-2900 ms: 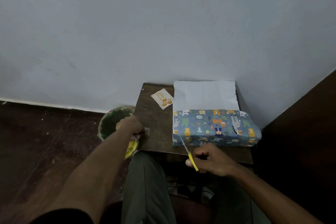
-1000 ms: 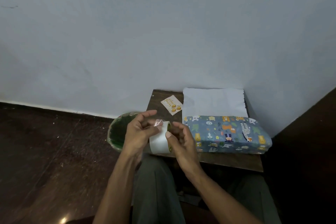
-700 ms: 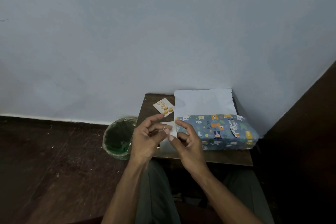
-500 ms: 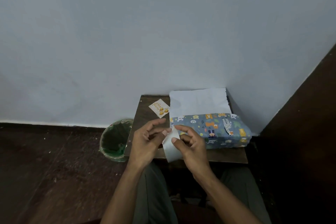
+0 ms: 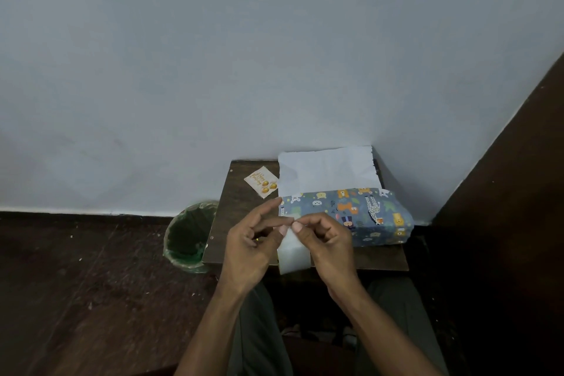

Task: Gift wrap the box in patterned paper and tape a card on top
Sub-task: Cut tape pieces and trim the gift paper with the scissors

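A box [image 5: 348, 214] covered in blue animal-patterned paper lies on a small dark wooden table [image 5: 241, 220]. A white flap of the paper [image 5: 326, 171] stands up behind it against the wall. A small birthday card [image 5: 262, 185] with orange balloons lies at the table's back left. In front of the box, my left hand [image 5: 250, 247] and my right hand [image 5: 323, 241] hold a wide roll of clear tape [image 5: 291, 253] between them. My right thumb and forefinger pinch at the top of the roll, where the tape's end is.
A green-lined waste bin [image 5: 187, 235] stands on the dark floor left of the table. The table sits in a corner, with a pale wall behind and a dark wooden panel [image 5: 503, 192] on the right. My knees are under the table's front edge.
My right hand has let go of the yellow-handled scissors, which are no longer in view. Both hands brought the tape roll up in front of the box, and my fingers now work at its end.
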